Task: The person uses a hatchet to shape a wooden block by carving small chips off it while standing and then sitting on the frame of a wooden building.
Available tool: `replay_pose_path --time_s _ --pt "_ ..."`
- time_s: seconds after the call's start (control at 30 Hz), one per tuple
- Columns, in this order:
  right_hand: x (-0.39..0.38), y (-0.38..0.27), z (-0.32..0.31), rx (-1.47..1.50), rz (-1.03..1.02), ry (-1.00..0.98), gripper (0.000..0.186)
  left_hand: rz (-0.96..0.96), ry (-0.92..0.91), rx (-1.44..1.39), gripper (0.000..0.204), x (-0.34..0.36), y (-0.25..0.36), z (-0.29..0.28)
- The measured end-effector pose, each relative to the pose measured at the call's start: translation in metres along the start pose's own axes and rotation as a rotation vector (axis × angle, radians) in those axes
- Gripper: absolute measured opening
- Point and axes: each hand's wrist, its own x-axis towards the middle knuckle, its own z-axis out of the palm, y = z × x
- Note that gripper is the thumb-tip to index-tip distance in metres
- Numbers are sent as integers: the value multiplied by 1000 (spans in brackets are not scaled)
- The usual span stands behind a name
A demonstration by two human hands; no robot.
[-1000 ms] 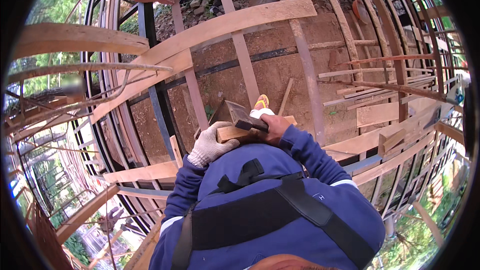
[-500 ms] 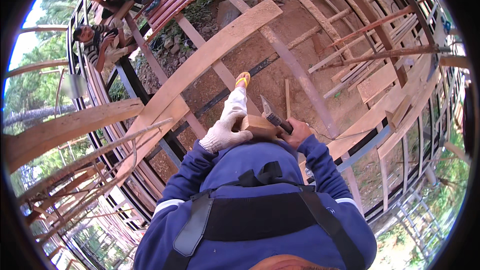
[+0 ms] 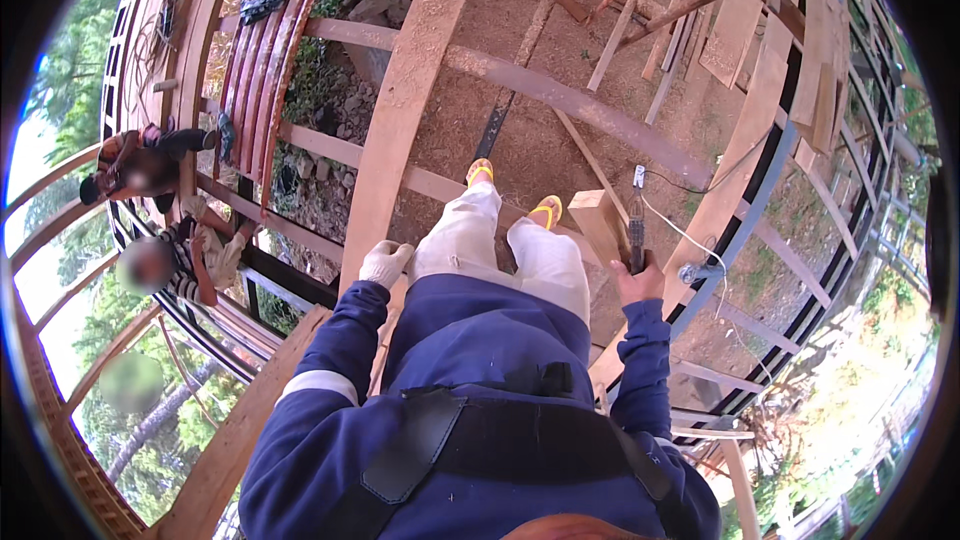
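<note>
Right hand (image 3: 640, 282): bare, fingers clamped on the lower end of a dark, narrow hand tool (image 3: 636, 228). Exact type of tool not established. A timber block (image 3: 602, 227) meets the same hand at its near end and appears to be gripped along with the tool; the full contact is hidden.

Position of block: directly ahead of the right fingers and slightly to their left, on the inner side of the tool. Its long axis runs forward and a little leftward from the hand, the cut end face pointing away from the body. The tool points almost straight ahead, so the two form a narrow angle closing at the grip. The right hand is clearly the nearer; the left is well apart, across both legs.

Left hand (image 3: 386, 263): in a pale knit glove, fingers curled, palm side concealed. Whether they enclose anything cannot be told. It is beside the near part of a long plank (image 3: 395, 140) strewn with shavings.

Surroundings: a white cable (image 3: 690, 238) curves to the right of the tool; contact between them cannot be confirmed. Yellow flip-flops (image 3: 548, 212) are on the wearer's feet. Two co-workers (image 3: 150, 168) are at far left.
</note>
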Motion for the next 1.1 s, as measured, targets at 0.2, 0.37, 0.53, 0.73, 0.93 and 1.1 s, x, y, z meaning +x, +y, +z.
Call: replay_pose_path --time_s 0.2,0.37,0.53,0.73,0.93,1.1 --pt "64 34 50 4 74 103 41 -35 77 102 52 132 14 -2" --pt "161 86 138 -122 11 165 42 51 173 199 53 328 20 39" --pt "298 78 229 -207 -8 129 46 -65 340 228 60 504 -44 82" --pt "382 66 269 -291 -254 186 45 -316 460 94 87 619 -183 119" --pt "397 31 271 -434 -262 406 46 -338 867 226 86 649 -202 210" --pt "381 -37 275 -324 -374 664 45 -266 837 221 86 624 -178 224"
